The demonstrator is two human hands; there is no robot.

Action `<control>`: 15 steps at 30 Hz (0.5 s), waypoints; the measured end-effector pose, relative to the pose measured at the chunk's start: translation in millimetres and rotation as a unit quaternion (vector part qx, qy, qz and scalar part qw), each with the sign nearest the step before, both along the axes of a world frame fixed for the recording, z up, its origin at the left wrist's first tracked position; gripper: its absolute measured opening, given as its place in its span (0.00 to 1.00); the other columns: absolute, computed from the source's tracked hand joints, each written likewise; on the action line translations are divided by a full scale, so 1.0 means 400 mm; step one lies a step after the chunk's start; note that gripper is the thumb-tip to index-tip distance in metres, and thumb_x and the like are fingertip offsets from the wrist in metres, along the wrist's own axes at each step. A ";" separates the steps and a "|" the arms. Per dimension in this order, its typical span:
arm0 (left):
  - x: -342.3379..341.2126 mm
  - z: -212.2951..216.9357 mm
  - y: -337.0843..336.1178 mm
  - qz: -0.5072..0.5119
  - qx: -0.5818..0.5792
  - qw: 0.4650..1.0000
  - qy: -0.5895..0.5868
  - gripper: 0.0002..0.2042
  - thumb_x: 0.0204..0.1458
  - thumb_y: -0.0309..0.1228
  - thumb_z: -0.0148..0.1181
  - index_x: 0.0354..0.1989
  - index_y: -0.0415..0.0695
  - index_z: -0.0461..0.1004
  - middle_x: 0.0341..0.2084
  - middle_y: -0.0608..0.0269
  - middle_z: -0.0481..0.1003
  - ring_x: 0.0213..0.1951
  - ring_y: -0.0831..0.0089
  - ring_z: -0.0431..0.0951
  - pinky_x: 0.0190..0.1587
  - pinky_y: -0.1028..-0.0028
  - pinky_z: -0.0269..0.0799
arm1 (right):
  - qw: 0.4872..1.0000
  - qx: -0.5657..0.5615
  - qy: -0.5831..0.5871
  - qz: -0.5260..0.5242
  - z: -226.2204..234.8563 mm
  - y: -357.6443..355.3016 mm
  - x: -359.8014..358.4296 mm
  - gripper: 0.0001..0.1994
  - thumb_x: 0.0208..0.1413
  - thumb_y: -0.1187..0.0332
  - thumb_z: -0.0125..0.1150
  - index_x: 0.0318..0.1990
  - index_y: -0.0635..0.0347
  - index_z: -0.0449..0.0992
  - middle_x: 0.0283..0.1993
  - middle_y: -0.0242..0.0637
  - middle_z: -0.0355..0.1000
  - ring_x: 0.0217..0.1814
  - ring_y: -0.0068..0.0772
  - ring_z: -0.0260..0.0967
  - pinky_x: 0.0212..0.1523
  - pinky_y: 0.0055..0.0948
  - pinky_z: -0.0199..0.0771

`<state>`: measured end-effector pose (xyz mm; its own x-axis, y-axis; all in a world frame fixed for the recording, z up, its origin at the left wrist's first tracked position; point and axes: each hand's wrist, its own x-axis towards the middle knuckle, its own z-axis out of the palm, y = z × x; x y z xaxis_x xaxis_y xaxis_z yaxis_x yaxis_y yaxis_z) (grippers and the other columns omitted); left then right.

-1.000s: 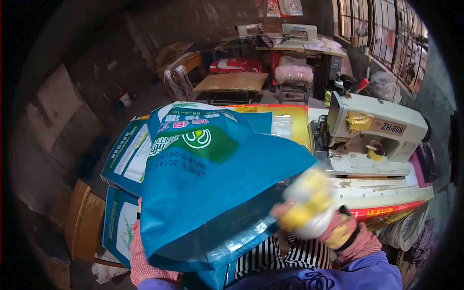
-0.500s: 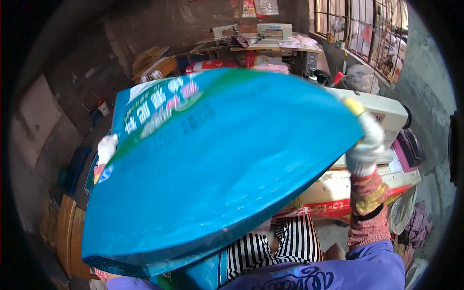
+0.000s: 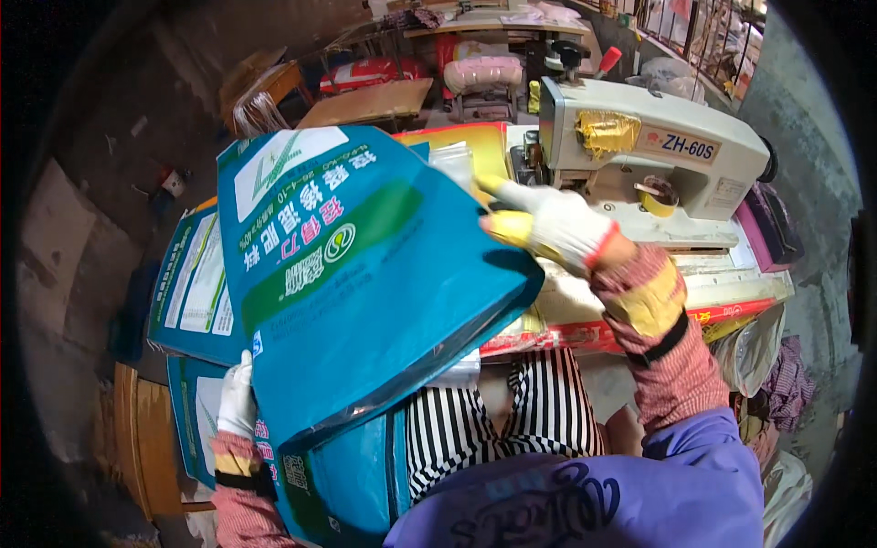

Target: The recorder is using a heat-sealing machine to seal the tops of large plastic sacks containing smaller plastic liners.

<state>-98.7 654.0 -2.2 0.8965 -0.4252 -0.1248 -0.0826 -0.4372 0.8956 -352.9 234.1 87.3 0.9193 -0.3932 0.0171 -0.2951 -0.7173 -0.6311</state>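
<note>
A large blue sack (image 3: 384,283) with a green band and a white panel is tilted in front of me, its opening edge toward my lap. My left hand (image 3: 237,397), in a white glove, is closed on the sack's left edge, its fingers partly hidden. My right hand (image 3: 557,224), in a white glove with yellow fingertips, is at the sack's right edge, fingers stretched out and apart. Beside those fingertips is a clear plastic piece (image 3: 452,163), slightly blurred. Another blue sack (image 3: 356,466) lies across my lap under the first.
A white sewing machine (image 3: 658,155) stands at the right on a worktable with a red front edge (image 3: 740,315). More blue sacks (image 3: 187,283) lie at the left. Behind are a wooden board (image 3: 365,102), a padded stool (image 3: 484,73) and red bundles. A purple box (image 3: 772,224) sits right of the machine.
The sack has swung down and left from its raised, spread position. My right hand has moved left, its fingers now stretched out. My left hand has come lower and nearer along the sack's edge.
</note>
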 end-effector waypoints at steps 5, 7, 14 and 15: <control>-0.152 0.054 -0.003 -0.179 0.232 0.912 -0.287 0.10 0.58 0.31 0.46 0.32 0.38 0.71 0.30 0.58 0.75 0.29 0.72 0.75 0.33 0.75 0.70 | 0.974 -0.181 0.126 0.053 -0.016 -0.085 0.232 0.31 0.46 0.48 0.51 0.58 0.51 0.63 0.50 0.46 0.69 0.49 0.48 0.68 0.47 0.38 0.68; -0.139 0.034 -0.009 -0.211 0.162 0.798 -0.541 0.07 0.56 0.22 0.43 0.32 0.39 0.70 0.31 0.56 0.74 0.29 0.68 0.74 0.32 0.71 0.71 | 0.965 -0.128 0.206 0.098 -0.028 -0.098 0.255 0.26 0.46 0.54 0.52 0.54 0.51 0.67 0.47 0.46 0.71 0.45 0.47 0.70 0.44 0.39 0.70; -0.064 -0.039 0.000 0.115 0.052 0.992 -0.021 0.09 0.53 0.33 0.52 0.27 0.40 0.70 0.24 0.68 0.70 0.26 0.80 0.70 0.29 0.77 0.68 | 0.967 -0.167 0.191 0.025 -0.179 -0.075 0.232 0.23 0.51 0.62 0.52 0.57 0.46 0.67 0.39 0.42 0.74 0.38 0.38 0.73 0.39 0.31 0.71; -0.068 -0.048 0.030 0.131 0.058 0.989 -0.020 0.09 0.53 0.33 0.52 0.27 0.40 0.70 0.24 0.68 0.70 0.26 0.80 0.70 0.29 0.77 0.68 | 0.979 -0.111 0.173 0.012 -0.144 -0.048 0.205 0.23 0.51 0.62 0.53 0.57 0.47 0.66 0.40 0.43 0.74 0.39 0.37 0.73 0.39 0.30 0.71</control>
<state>-125.9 666.2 -21.5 0.9793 -0.1617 -0.1217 0.0135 -0.5477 0.8366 -271.1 215.0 29.6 0.8939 -0.3937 -0.2142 -0.4453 -0.8348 -0.3239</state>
